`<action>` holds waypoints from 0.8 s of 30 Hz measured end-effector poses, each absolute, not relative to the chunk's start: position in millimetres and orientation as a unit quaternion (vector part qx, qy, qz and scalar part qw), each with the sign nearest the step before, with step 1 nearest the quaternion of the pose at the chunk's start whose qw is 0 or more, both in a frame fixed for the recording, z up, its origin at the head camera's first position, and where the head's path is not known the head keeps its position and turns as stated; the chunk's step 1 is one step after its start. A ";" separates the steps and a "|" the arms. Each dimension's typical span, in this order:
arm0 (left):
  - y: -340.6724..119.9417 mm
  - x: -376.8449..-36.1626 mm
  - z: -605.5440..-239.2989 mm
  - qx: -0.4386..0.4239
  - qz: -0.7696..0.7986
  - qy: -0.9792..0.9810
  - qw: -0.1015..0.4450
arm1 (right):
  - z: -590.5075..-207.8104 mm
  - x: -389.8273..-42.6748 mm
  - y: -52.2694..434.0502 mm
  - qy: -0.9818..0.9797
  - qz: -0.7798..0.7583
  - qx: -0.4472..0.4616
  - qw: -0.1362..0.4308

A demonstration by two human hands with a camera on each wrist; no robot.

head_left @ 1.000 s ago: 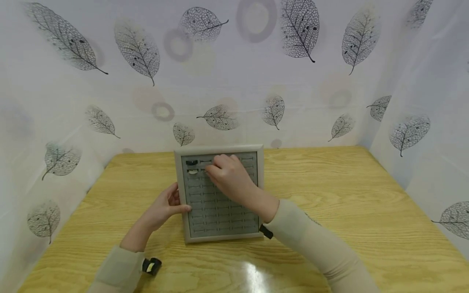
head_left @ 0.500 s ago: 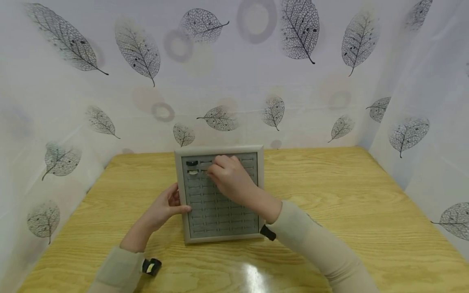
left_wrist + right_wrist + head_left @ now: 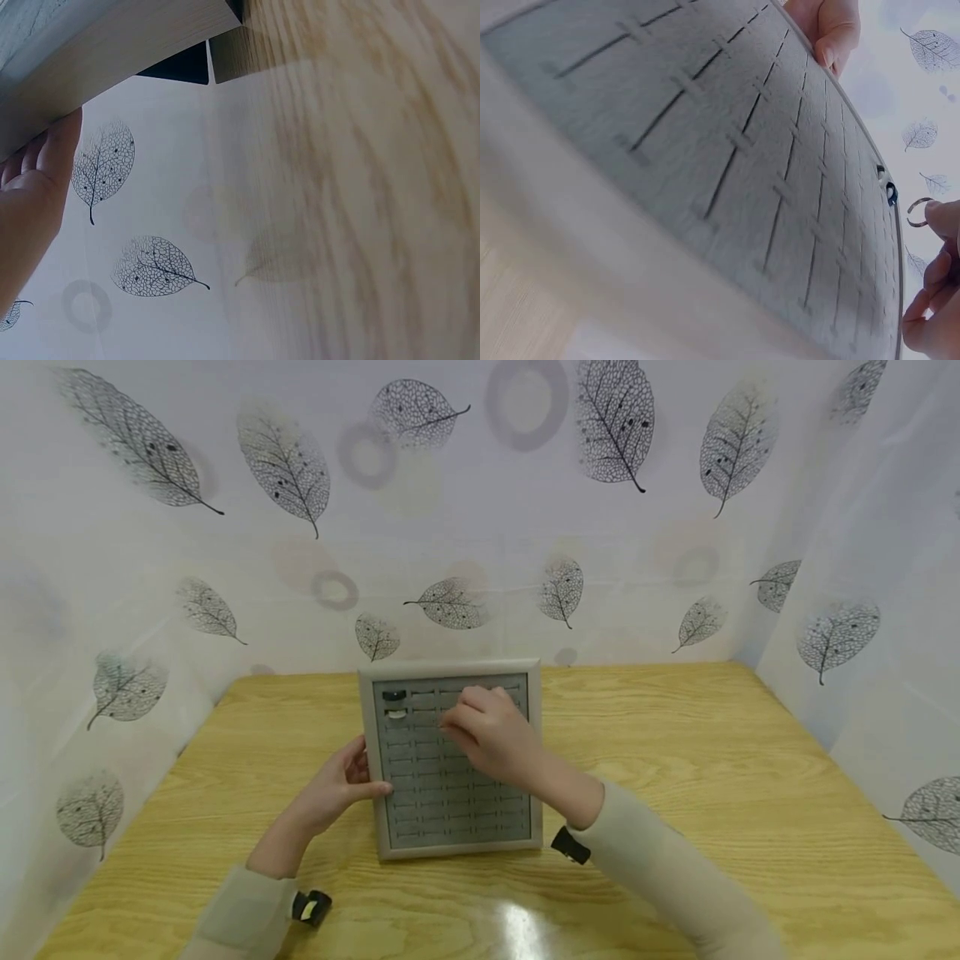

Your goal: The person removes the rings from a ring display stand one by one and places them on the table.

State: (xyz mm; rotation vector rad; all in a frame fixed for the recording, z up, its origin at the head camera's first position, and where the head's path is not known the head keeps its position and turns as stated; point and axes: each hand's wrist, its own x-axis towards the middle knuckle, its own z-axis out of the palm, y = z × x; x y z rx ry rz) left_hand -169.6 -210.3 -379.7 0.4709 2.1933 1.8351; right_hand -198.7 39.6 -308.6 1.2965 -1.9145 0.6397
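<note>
A ring display board [image 3: 420, 852], grey slotted pad in a pale frame, leans upright on the table. My left hand [image 3: 330, 789] grips its left edge, thumb on the front and fingers behind. In the right wrist view a thin ring [image 3: 919, 212] is pinched by the fingertips of my right hand [image 3: 941, 277], apart from the pad's surface. From the head view this hand [image 3: 495, 735] covers part of the upper right slots and hides most of the ring. A black ring [image 3: 393, 696] sits in the top left slot, with a pale ring [image 3: 396, 714] just below it.
The wooden table [image 3: 675, 802] spreads out around the board. Behind it hangs a pale curtain [image 3: 480, 527] with leaf prints. A dark support panel [image 3: 180, 64] shows behind the board in the left wrist view.
My right hand has drawn to the right and slightly down, from the second column's upper slots toward the third. My left hand and the board have stayed in place.
</note>
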 end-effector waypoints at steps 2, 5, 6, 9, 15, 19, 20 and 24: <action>-210.2 -169.3 -379.6 0.163 0.627 0.753 0.120 | -310.6 -197.6 45.9 -0.731 0.250 0.509 0.379; -209.9 -168.8 -379.0 0.164 0.628 0.752 0.120 | -312.9 -195.4 58.0 -0.720 0.258 0.517 0.385; -209.8 -168.7 -378.8 0.166 0.628 0.751 0.119 | -313.3 -194.3 62.4 -0.717 0.259 0.521 0.383; -209.3 -167.5 -377.1 0.167 0.631 0.748 0.117 | -315.0 -191.8 78.0 -0.717 0.253 0.532 0.372; -210.6 -167.8 -379.4 0.165 0.625 0.755 0.115 | -322.8 -186.8 112.4 -0.724 0.236 0.540 0.358; -211.2 -169.5 -381.1 0.166 0.624 0.755 0.113 | -331.4 -184.7 136.3 -0.740 0.224 0.534 0.342; -211.2 -169.8 -381.1 0.165 0.623 0.756 0.113 | -333.8 -184.3 142.1 -0.743 0.220 0.533 0.339; -210.8 -170.5 -380.5 0.161 0.616 0.763 0.113 | -344.5 -183.2 163.1 -0.753 0.207 0.527 0.334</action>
